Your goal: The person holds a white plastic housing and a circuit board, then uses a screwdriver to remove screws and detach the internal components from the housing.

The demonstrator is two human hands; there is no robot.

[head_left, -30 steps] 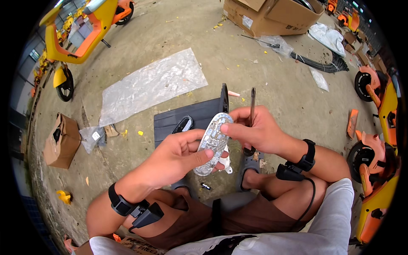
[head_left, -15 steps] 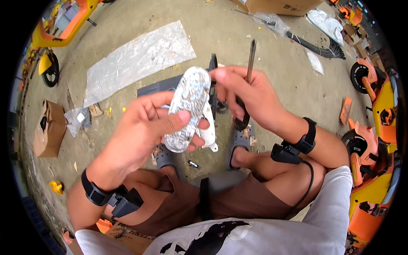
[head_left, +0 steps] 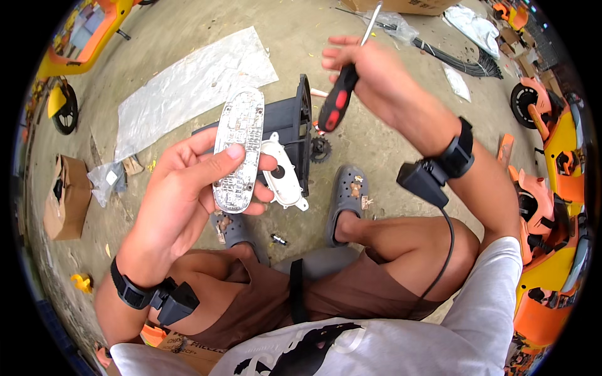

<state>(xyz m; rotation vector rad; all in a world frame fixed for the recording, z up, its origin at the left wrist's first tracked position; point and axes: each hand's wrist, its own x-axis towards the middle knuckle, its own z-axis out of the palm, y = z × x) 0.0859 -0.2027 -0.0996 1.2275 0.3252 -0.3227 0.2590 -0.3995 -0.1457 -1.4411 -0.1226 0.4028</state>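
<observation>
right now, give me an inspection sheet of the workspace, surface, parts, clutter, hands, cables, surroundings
Surface: concrete floor, partly covered by a plastic sheet
Job's things: clear oval lens, white part, screwdriver
Clutter: cardboard box, yellow piece, small black-and-silver piece between the feet
Hands: left hand holds the lens; right hand holds the screwdriver, shaft up
Cables: thin black cable from the right wrist's device; black cable-like bundle on the floor
Surroundings: yellow-and-orange scooters on both sides

Plastic sheet [head_left: 191,94] upper left, cardboard box [head_left: 74,203] left edge, black cables [head_left: 461,59] upper right, yellow-orange scooters [head_left: 547,271] far right.
</observation>
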